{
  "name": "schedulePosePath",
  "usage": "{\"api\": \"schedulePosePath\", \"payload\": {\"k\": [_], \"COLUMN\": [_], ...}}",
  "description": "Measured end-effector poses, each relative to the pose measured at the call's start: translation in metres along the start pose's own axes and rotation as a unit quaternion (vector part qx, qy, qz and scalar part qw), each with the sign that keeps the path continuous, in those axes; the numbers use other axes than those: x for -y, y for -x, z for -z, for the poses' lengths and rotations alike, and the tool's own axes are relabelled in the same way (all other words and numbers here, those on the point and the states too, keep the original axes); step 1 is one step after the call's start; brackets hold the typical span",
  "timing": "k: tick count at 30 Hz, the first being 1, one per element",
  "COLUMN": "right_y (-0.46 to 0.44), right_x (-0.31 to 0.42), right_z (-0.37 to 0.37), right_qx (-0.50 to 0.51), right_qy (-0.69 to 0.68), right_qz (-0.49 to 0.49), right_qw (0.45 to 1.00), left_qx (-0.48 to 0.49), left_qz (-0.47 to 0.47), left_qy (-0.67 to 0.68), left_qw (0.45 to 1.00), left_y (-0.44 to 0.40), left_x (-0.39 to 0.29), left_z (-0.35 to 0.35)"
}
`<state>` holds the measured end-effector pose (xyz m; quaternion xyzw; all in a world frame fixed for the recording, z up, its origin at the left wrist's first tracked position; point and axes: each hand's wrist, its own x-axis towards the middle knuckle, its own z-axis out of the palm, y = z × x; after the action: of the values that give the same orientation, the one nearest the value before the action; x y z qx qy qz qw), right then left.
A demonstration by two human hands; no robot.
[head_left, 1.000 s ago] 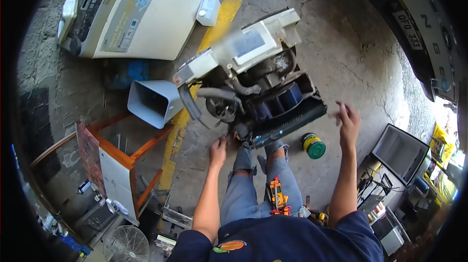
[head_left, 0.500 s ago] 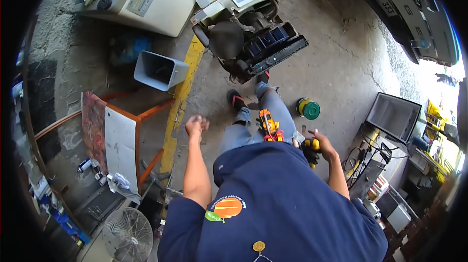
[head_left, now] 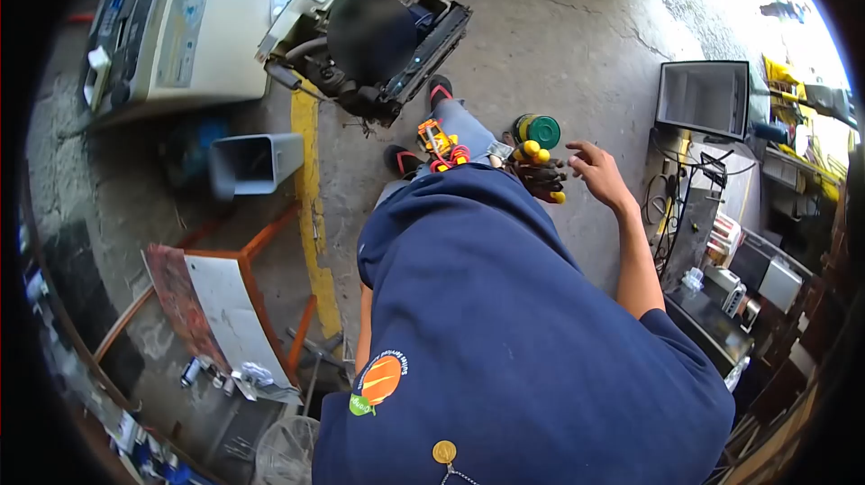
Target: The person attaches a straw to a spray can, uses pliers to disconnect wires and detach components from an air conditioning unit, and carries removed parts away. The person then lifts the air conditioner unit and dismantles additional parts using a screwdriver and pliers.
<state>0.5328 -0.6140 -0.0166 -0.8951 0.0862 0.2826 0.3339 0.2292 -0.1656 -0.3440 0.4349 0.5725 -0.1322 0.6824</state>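
My right hand (head_left: 596, 169) is at the right of my hip with its fingers apart and nothing in it. Nearest to it are tools with yellow handles (head_left: 539, 153) at my waist and a round container with a green lid (head_left: 544, 131) on the floor. My left hand is hidden behind my shirt; only part of the forearm (head_left: 364, 327) shows. An orange and yellow clamp-like tool (head_left: 437, 138) with red leads hangs at my front. Beyond my feet stands an opened appliance assembly (head_left: 414, 52) with a black finned edge, partly covered by a dark blur.
A white washing machine (head_left: 203, 30) stands at the upper left, above a grey bin (head_left: 279, 163) lying on its side. An overturned orange-framed table (head_left: 230, 305) is at the left. At the right are an open grey box (head_left: 705, 99), cables and shelves.
My body has turned and risen over the scene. The assembly now appears farther up and left. My left hand has gone out of sight; my right hand has moved away from the waist tools.
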Motion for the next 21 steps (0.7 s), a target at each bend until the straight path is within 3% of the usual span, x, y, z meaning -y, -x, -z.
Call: {"api": "schedulePosePath", "payload": {"k": [5, 10, 13, 15, 18, 20, 21], "right_y": [-0.003, -0.027, -0.048, -0.067, -0.080, -0.076, -0.068], "right_x": [0.036, 0.030, 0.024, 0.014, 0.023, 0.044, 0.059], "right_z": [-0.016, -0.020, -0.015, -0.020, -0.023, -0.023, -0.029], "right_qx": [0.087, 0.081, 0.050, -0.083, -0.038, 0.104, 0.101], "right_qy": [0.020, 0.053, 0.002, 0.083, 0.066, 0.049, 0.062], "right_qz": [-0.044, 0.013, -0.020, 0.065, 0.045, 0.044, 0.117], "right_qw": [0.995, 0.995, 0.999, 0.991, 0.996, 0.992, 0.986], "left_qx": [-0.013, -0.030, -0.008, -0.033, -0.034, -0.033, -0.041], "left_qz": [-0.024, -0.044, -0.098, -0.114, -0.112, -0.044, -0.040], "left_qy": [0.025, 0.062, 0.034, 0.057, 0.026, 0.001, -0.014], "left_qw": [0.999, 0.997, 0.995, 0.991, 0.993, 0.998, 0.998], "left_y": [0.001, -0.021, -0.019, -0.007, 0.011, 0.010, 0.011], "left_x": [-0.041, -0.101, -0.136, -0.152, -0.148, -0.128, -0.117], "left_z": [0.020, 0.038, 0.046, 0.045, 0.049, 0.064, 0.068]}}
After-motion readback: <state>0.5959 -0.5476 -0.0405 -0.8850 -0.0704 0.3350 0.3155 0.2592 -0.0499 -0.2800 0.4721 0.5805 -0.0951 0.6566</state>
